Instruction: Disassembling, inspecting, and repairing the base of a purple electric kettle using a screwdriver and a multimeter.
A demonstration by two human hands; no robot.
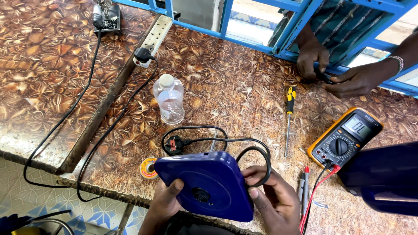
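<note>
We have the brown leaf-patterned surface (226,82) filling the frame; at lower centre, resting on its near edge, sits the blue plastic appliance casing (204,185), left hand (167,201) closed on its lower left edge with the thumb on top, right hand (273,201) gripping its right side and pinching the black power cord (261,159) looped there. At right lie the orange multimeter (346,138) and, centre right, the yellow-handled screwdriver (289,117). Judged: inspection stage, casing unopened; next move likely needs the cord released and the screwdriver fetched.
</note>
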